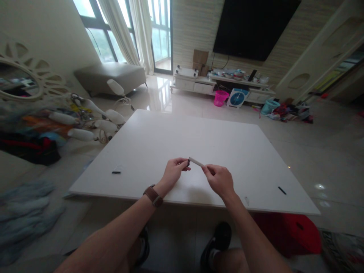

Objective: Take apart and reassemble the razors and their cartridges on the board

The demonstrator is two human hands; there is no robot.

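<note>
Both my hands meet above the near middle of a white table [159,132]. Between them is a thin white pen-like stick [196,162] with a dark end. My left hand [174,171], a brown watch on its wrist, pinches the dark end. My right hand [218,179] pinches the other end of the stick. Both hands are closed around it. On the tabletop lie a small dark piece beside a clear wrapper [116,170] at the left and a short black piece [282,190] at the right.
A red stool or bin [292,233] sits under the table's right corner. My two feet in dark shoes are below the near edge. A cluttered pile with white lamp shades [85,121] lies to the left. A TV stand, pink basket and fan stand at the far wall.
</note>
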